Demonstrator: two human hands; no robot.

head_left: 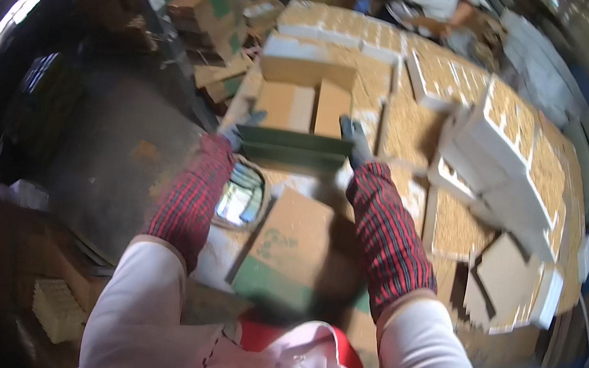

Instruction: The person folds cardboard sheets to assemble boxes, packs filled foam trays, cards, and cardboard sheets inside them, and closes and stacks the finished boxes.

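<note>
An open cardboard box [285,106] stands on the worktable in front of me, its flaps raised. The near flap [292,146] looks dark green; the far one is plain brown. My left hand [242,129], in a grey glove, grips the box's left side by the near corner. On the opposite side, my right hand [356,141], also gloved, holds the right wall with its fingers over the edge. Closer to me lies a flat brown carton [290,240] with a green band. Beside my left forearm sits an oval-rimmed object [239,195] with shiny, pale contents.
White-sided blocks with tan, rough tops [504,131] are stacked along the right. A cut cardboard piece [500,283] leans at the near right. Cartons [205,18] pile up beyond a metal post [160,12]. Across the table stands another person [428,2] wearing a blue glove.
</note>
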